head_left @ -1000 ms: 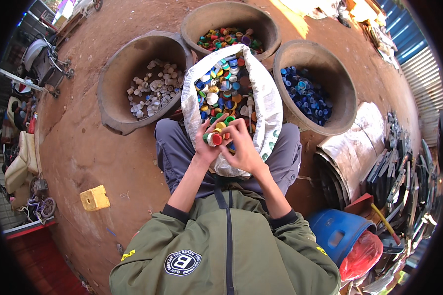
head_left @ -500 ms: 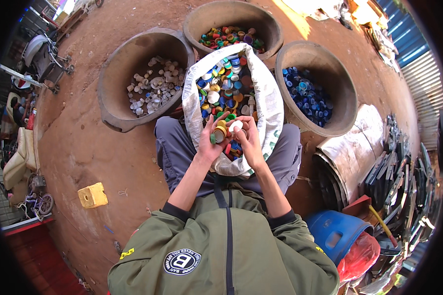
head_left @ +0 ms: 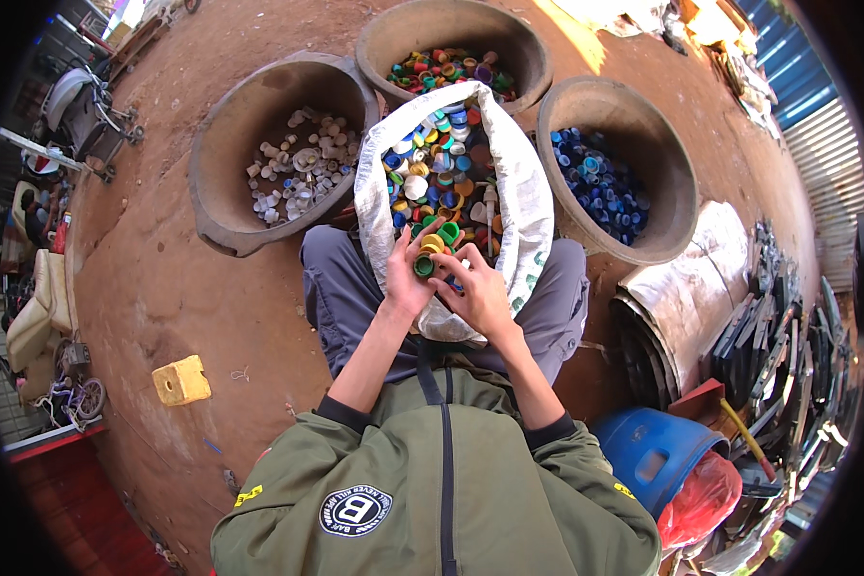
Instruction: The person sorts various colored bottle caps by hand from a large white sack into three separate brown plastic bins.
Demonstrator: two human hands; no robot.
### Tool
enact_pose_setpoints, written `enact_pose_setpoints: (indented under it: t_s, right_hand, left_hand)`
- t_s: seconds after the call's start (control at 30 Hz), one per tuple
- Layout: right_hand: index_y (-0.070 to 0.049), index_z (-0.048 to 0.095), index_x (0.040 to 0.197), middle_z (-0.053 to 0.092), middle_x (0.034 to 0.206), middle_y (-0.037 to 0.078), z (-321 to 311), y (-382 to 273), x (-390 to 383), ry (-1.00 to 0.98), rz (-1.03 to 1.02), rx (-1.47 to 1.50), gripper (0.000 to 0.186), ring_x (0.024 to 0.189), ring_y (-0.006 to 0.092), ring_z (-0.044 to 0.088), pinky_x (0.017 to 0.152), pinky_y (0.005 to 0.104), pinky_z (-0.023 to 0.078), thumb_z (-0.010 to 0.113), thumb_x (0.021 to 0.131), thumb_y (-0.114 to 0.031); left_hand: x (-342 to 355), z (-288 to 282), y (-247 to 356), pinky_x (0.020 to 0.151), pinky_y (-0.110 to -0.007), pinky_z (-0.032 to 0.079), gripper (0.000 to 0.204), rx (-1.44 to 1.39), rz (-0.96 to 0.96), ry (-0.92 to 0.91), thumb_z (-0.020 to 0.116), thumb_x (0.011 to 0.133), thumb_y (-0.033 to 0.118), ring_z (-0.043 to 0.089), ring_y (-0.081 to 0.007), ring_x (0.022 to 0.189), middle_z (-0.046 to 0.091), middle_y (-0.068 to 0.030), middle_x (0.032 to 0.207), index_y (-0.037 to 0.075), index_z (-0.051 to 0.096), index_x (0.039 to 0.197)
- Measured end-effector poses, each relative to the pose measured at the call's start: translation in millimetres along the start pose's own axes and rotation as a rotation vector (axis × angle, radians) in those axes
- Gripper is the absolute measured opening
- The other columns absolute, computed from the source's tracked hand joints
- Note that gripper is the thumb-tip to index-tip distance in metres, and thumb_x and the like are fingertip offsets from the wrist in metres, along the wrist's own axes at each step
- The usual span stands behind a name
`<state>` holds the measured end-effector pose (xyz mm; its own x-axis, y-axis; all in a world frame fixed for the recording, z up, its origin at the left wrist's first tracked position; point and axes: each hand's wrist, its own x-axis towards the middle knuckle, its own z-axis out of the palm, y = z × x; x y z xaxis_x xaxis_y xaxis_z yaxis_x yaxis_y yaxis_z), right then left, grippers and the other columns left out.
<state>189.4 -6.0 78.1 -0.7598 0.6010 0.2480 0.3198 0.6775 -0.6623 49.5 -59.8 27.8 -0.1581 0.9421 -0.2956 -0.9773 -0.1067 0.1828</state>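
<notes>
While the left hand [head_left: 408,274] curls its fingers around green caps [head_left: 424,267] and yellow caps [head_left: 432,244], the right hand [head_left: 478,296] bends its fingers close against them; whether it grips one, I cannot tell. Beneath and beyond the fingers, a white sack [head_left: 526,192] bears green print [head_left: 538,263]; well behind them, the jacket [head_left: 509,480] carries a round lettered patch [head_left: 355,512].

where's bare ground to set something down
Mostly bare: the dirt ground between the left tub and yellow block. Crowded: the person's right side, with the blue barrel and scrap pile, plus the white sack, piled with bottle caps.
</notes>
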Motion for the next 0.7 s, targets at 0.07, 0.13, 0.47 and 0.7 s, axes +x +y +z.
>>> enact_pose_setpoints:
  t_s: [0.07,0.13,0.47,0.7]
  right_hand:
    - [-0.020,0.063,0.121,0.053,0.096,0.007,3.9,2.7,-0.7,-0.026,-0.048,-0.138,0.045,0.072,0.0271,0.063,0.056,0.0399,0.053,0.076,0.078,-0.017]
    - [-0.019,0.065,0.117,0.053,0.096,0.008,4.7,0.8,-1.1,-0.020,-0.076,-0.142,0.039,0.072,0.0274,0.064,0.056,0.0400,0.053,0.075,0.079,-0.016]
    - [-0.006,0.060,0.101,0.058,0.099,0.007,28.8,25.0,-8.3,0.227,-0.031,0.482,0.017,0.072,0.0159,0.059,0.063,0.0293,0.048,0.070,0.087,-0.006]
    - [-0.005,0.054,0.097,0.062,0.111,0.005,4.4,18.3,-12.5,0.163,0.404,0.938,0.014,0.089,0.0074,0.052,0.076,0.0227,0.044,0.065,0.095,-0.013]
  left_hand:
    - [1.1,-4.1,0.3,0.105,-0.038,0.044,0.062,0.057,0.028,-0.011,0.037,0.103,0.047,0.048,-0.0313,0.131,0.052,-0.0249,0.138,0.000,0.045,0.142]
    - [1.3,-4.2,-0.9,0.104,-0.037,0.044,0.061,0.098,0.055,-0.006,0.037,0.103,0.047,0.049,-0.0311,0.131,0.052,-0.0250,0.138,0.000,0.044,0.142]
    - [2.6,-2.1,-2.7,0.107,-0.042,0.042,0.061,0.024,0.024,-0.003,0.037,0.103,0.045,0.048,-0.0318,0.132,0.050,-0.0249,0.140,0.001,0.041,0.145]
    - [-3.2,7.4,1.2,0.106,-0.045,0.044,0.059,0.026,-0.004,-0.023,0.035,0.104,0.046,0.046,-0.0309,0.135,0.050,-0.0193,0.142,0.004,0.042,0.145]
